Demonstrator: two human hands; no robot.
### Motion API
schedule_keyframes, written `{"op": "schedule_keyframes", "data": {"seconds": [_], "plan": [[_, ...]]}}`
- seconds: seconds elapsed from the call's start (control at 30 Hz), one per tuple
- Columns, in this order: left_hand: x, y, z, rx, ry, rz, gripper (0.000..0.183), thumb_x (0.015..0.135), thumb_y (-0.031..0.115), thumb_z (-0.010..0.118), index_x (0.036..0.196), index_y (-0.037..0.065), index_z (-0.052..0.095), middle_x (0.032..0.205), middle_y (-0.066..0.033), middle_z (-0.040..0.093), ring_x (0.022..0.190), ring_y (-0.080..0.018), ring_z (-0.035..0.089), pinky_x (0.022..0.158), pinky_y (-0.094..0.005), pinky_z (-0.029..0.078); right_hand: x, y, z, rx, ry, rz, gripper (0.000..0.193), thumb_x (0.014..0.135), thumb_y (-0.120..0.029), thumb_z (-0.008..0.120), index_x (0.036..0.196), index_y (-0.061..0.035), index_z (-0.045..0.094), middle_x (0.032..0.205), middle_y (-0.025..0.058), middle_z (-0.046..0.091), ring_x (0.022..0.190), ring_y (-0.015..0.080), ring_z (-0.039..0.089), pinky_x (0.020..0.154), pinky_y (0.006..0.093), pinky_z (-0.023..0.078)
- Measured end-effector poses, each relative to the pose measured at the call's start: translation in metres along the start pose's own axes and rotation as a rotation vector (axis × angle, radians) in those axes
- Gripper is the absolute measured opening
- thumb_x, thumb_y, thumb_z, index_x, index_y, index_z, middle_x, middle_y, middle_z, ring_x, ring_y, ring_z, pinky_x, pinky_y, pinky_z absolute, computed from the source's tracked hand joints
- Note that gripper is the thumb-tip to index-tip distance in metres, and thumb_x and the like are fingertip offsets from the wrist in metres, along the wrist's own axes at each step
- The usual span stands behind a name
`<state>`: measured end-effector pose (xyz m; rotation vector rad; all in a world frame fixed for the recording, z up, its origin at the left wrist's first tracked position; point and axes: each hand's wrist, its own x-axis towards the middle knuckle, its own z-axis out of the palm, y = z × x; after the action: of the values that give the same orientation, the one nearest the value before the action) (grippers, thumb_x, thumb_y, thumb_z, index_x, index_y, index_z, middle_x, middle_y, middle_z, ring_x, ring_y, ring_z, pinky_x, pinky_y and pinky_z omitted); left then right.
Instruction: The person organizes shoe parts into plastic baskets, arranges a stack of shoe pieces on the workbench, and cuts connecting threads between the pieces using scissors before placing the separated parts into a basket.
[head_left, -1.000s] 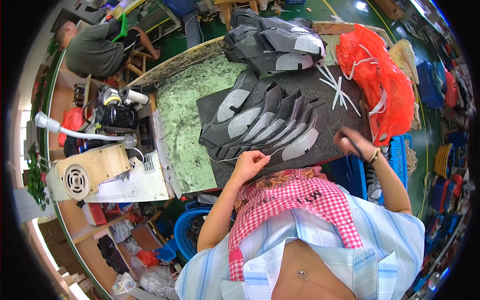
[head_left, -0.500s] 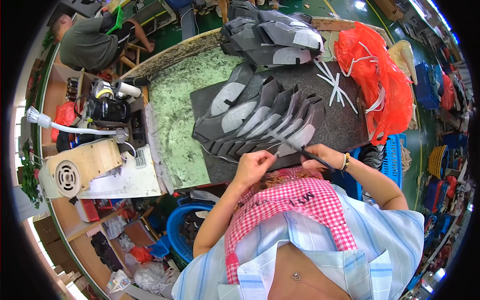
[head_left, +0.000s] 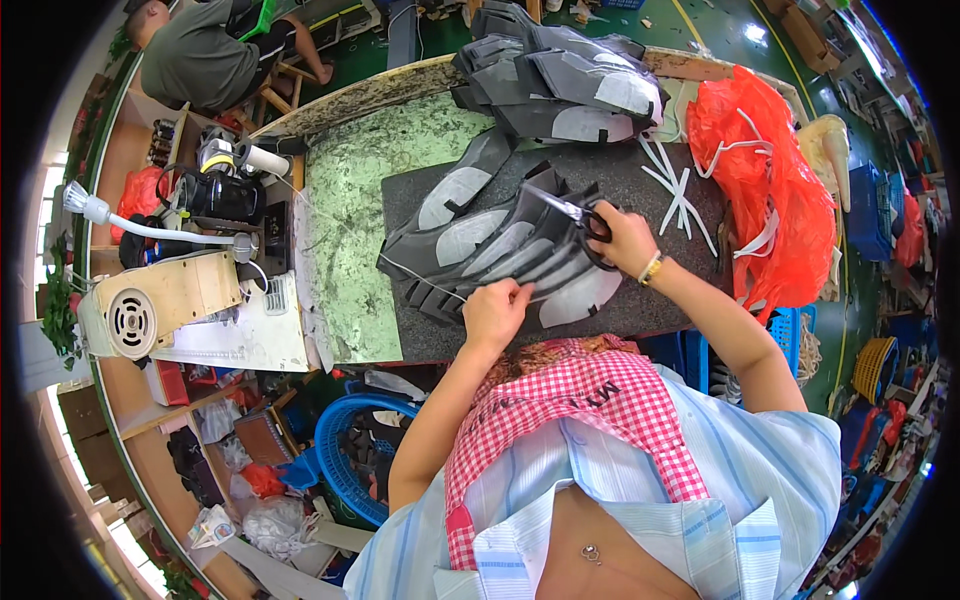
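Observation:
My right hand (head_left: 628,243) grips a pair of scissors (head_left: 571,211) with black handles, its metal blades pointing left over the fanned stack. That stack of dark grey cut pieces (head_left: 480,235) with lighter grey patches lies on a black board (head_left: 670,265). At the stack's near edge, the fingertips of my left hand (head_left: 497,316) are pinched together; what they hold is too small to make out. A thin pale thread (head_left: 425,279) runs along the stack's left side toward these fingers. One loose piece (head_left: 580,300) lies flat to the right of my left hand.
A heap of similar grey pieces (head_left: 560,80) sits at the table's far side. White strips (head_left: 678,195) and a red plastic bag (head_left: 765,190) lie to the right. A sewing machine (head_left: 170,300) stands left; a blue basket (head_left: 330,450) is below. Another person (head_left: 205,60) sits far left.
My right hand has moved up and away from me with the scissors, from the near edge to over the stack. My left hand has shifted slightly left, still pinched.

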<state>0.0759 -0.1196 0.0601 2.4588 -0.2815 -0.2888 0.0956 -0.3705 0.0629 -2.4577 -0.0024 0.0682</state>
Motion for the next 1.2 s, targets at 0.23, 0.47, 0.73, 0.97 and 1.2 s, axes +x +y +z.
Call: {"op": "schedule_keyframes", "data": {"seconds": [0.23,0.47,0.73,0.97,1.2], "plan": [[0.012,-0.033,-0.032,0.157,0.069,0.145,0.034,0.072,0.037,0.070,0.059,0.007,0.062,0.053,-0.0093,0.058,0.054,-0.0280,0.058,0.056,-0.0403,0.042,-0.025,-0.013,-0.044,0.050,-0.416,-0.066,0.054,0.071,-0.052,0.070,0.075,-0.0019,0.050,0.061,0.0098,0.053,0.057,0.0268,0.054,0.053,0.0373,0.040],[0.008,-0.057,-0.076,0.021,-0.170,0.166,0.024,0.073,0.030,0.070,0.064,0.009,0.063,0.056,-0.0039,0.059,0.056,-0.0226,0.058,0.065,-0.0359,0.040,-0.043,-0.058,-0.003,0.842,-1.233,0.648,0.059,0.078,-0.063,0.057,0.071,-0.0043,0.055,0.053,0.0001,0.045,0.043,0.0085,0.043,0.041,0.0219,0.035],[-0.018,-0.034,-0.066,-0.024,-0.079,0.333,0.018,0.078,0.021,0.063,0.068,0.006,0.061,0.065,-0.0118,0.060,0.061,-0.0307,0.060,0.053,-0.0403,0.046,-0.048,-0.063,-0.013,0.893,-1.012,0.496,0.049,0.085,-0.051,0.057,0.070,-0.0044,0.055,0.052,0.0014,0.048,0.042,0.0068,0.041,0.039,0.0218,0.032],[-0.019,0.055,-0.034,-0.293,-0.045,0.335,0.013,0.077,0.017,0.067,0.075,0.004,0.066,0.066,-0.0108,0.062,0.056,-0.0252,0.061,0.051,-0.0335,0.045,-0.032,-0.051,-0.016,1.174,-0.501,0.291,0.032,0.070,0.000,0.074,0.088,-0.0044,0.048,0.079,0.0106,0.064,0.068,0.0141,0.062,0.059,0.0258,0.051],[0.008,0.002,-0.043,-0.069,-0.113,0.303,0.017,0.081,0.019,0.062,0.077,0.003,0.067,0.064,-0.0107,0.063,0.056,-0.0261,0.062,0.052,-0.0346,0.045,0.012,-0.021,-0.013,0.319,-0.144,0.063,0.030,0.068,-0.009,0.075,0.078,-0.0034,0.047,0.064,0.0044,0.057,0.055,0.0149,0.057,0.052,0.0275,0.044]]}}
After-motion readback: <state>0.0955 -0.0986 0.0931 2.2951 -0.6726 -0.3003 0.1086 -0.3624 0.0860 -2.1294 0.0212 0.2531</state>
